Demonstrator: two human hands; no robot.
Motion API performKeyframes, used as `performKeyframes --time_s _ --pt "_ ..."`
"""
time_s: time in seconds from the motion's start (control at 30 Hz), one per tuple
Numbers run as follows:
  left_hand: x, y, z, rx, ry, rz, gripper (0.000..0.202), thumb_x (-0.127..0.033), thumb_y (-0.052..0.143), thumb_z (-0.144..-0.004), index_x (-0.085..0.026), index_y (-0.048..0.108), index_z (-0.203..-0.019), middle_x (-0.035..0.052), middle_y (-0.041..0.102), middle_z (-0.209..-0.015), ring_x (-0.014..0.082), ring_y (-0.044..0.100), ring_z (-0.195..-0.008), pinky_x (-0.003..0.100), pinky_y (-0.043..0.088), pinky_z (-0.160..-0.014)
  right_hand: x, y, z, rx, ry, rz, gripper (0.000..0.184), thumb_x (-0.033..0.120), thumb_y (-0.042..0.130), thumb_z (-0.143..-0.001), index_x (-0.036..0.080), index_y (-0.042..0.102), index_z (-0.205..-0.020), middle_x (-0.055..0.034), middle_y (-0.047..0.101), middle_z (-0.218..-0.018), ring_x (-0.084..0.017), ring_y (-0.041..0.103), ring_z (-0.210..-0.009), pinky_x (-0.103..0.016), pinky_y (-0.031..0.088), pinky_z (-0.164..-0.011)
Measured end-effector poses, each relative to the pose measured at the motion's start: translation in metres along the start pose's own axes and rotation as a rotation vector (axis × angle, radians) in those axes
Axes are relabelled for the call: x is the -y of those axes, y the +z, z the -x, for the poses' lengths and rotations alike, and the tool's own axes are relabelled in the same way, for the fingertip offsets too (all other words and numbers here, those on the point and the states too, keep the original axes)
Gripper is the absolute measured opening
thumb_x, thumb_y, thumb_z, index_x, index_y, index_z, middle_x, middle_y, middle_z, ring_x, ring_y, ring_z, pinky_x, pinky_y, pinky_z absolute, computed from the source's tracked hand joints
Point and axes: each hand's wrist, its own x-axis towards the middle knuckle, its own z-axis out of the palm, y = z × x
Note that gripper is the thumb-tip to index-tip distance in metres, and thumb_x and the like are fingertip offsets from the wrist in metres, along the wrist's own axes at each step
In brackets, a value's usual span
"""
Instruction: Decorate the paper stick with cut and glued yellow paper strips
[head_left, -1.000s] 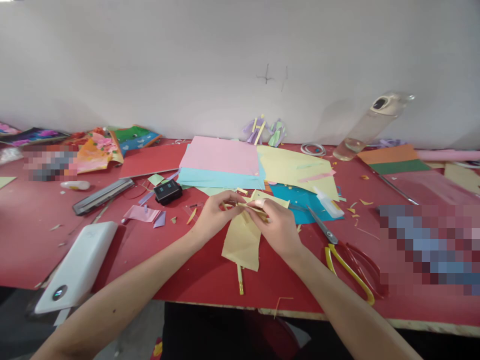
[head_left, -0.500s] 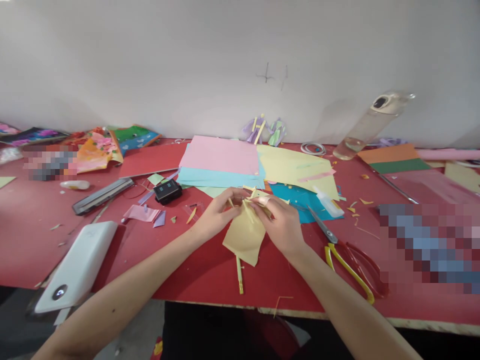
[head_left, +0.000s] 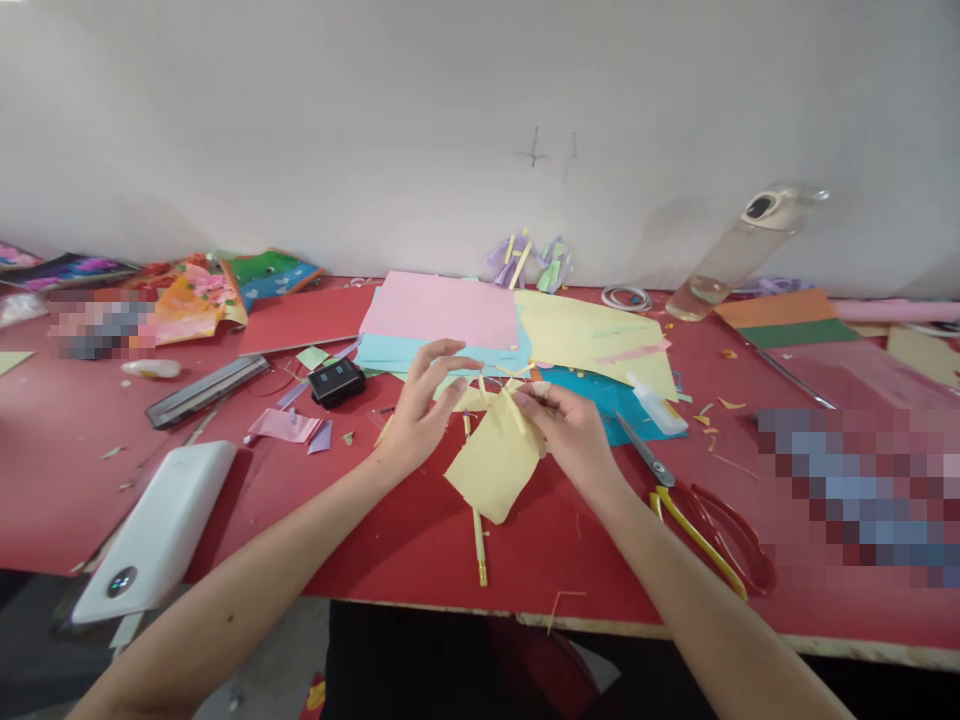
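Above the red worktop (head_left: 390, 540), the right hand (head_left: 574, 435) pinches the yellow paper (head_left: 495, 462) by its top so it hangs clear, while the left hand (head_left: 420, 410) hovers beside it, fingers spread and empty.

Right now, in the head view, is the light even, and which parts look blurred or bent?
Head view: soft, even light, only faint shadows on the wall; the left hand, right hand and yellow paper look fairly sharp; the clear bottle leans and smears near the edge, a wide-lens bend; two patches on the red table are pixelated blocks, unreadable.
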Motion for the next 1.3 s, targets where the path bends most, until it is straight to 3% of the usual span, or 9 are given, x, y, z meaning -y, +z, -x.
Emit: performKeyframes --time_s 0.1,0.23,0.47,0.77,1.07,1.3 --pt "0.003 -0.007 -0.004 0.033 0.032 0.039 0.029 -0.014 0.048 -0.089 -0.026 0.056 -0.114 0.0064 0.049 -0.130 0.0216 0.042 -0.127 0.042 0.032 -0.109 0.002 -0.002 0.000 0.094 0.104 -0.113 0.027 0.045 0.068 -0.076 0.019 0.072 -0.086 -0.0044 0.072 -0.081 -0.020 0.067 -0.071 -0.026 0.052 -0.053" --pt "0.004 -0.009 -0.007 0.201 0.082 0.069 0.033 -0.017 0.059 -0.084 -0.025 0.056 -0.116 0.0077 0.057 -0.123 0.0229 0.048 -0.123 0.043 0.036 -0.106 0.003 -0.002 0.001 0.190 0.167 -0.163 0.026 0.042 0.070 -0.075 0.021 0.073 -0.089 -0.0038 0.072 -0.080 -0.019 0.066 -0.065 -0.028 0.052 -0.050" --pt "0.007 -0.003 -0.003 0.229 0.034 0.090 0.017 -0.018 0.055 -0.087 -0.023 0.067 -0.099 0.0051 0.068 -0.101 0.0185 0.061 -0.100 0.033 0.047 -0.089 0.012 -0.001 0.003 0.192 -0.009 -0.022 0.014 0.034 0.068 -0.078 0.022 0.073 -0.082 -0.0043 0.072 -0.088 -0.020 0.067 -0.082 -0.030 0.054 -0.067" --pt "0.006 -0.003 -0.004 0.204 -0.169 0.106 0.019 -0.023 0.055 -0.086 -0.022 0.070 -0.099 0.0038 0.072 -0.098 0.0183 0.066 -0.092 0.029 0.050 -0.083 0.001 0.000 0.008 0.071 -0.286 0.281 0.021 0.037 0.063 -0.084 0.023 0.073 -0.095 -0.0050 0.073 -0.095 -0.020 0.067 -0.085 -0.029 0.053 -0.065" --pt "0.007 0.001 -0.002 0.249 -0.237 0.302 0.021 -0.028 0.062 -0.083 -0.021 0.066 -0.103 0.0045 0.070 -0.095 0.0148 0.065 -0.080 0.027 0.053 -0.073 0.000 0.002 0.008 0.019 -0.337 0.312 0.017 0.034 0.062 -0.085 0.024 0.073 -0.096 -0.0027 0.074 -0.095 -0.021 0.069 -0.085 -0.031 0.056 -0.071" --pt "0.007 0.007 -0.001 0.246 -0.311 0.325 0.024 -0.031 0.065 -0.081 -0.021 0.063 -0.103 0.0030 0.067 -0.087 0.0143 0.062 -0.076 0.026 0.052 -0.066 0.002 0.005 0.010 -0.004 -0.490 0.414 0.012 0.026 0.059 -0.087 0.024 0.069 -0.093 -0.0029 0.073 -0.095 -0.021 0.068 -0.091 -0.033 0.055 -0.077"
